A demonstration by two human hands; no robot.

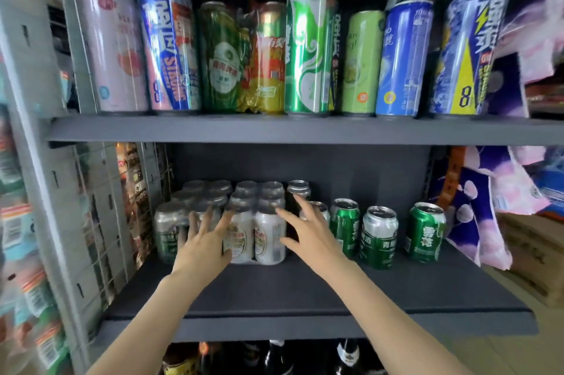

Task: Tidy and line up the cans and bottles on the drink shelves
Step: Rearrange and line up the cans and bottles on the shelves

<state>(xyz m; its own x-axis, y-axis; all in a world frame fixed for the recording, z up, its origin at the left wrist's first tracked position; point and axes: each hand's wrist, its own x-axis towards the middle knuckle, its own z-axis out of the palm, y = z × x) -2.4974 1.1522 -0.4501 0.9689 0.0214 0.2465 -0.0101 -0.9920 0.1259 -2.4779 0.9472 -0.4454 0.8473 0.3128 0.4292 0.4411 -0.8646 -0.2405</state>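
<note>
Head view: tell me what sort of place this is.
Most likely a small shop's drinks aisle. Tall branded cans stand in a row on the upper shelf, shrink-wrapped multipacks and loose green cans sit on the shelf below, and bottles show beneath. Both hands reach toward the multipacks.

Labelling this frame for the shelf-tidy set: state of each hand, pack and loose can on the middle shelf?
Left hand: open, fingers spread against the packs.
Right hand: open, fingers spread at the white pack's right side.
Shrink-wrapped pack of white cans: upright, wrapped.
Shrink-wrapped pack of green-and-silver cans: upright, wrapped.
Three loose short green cans: upright, unopened, spaced unevenly.
Dark middle shelf: front half bare.
</note>
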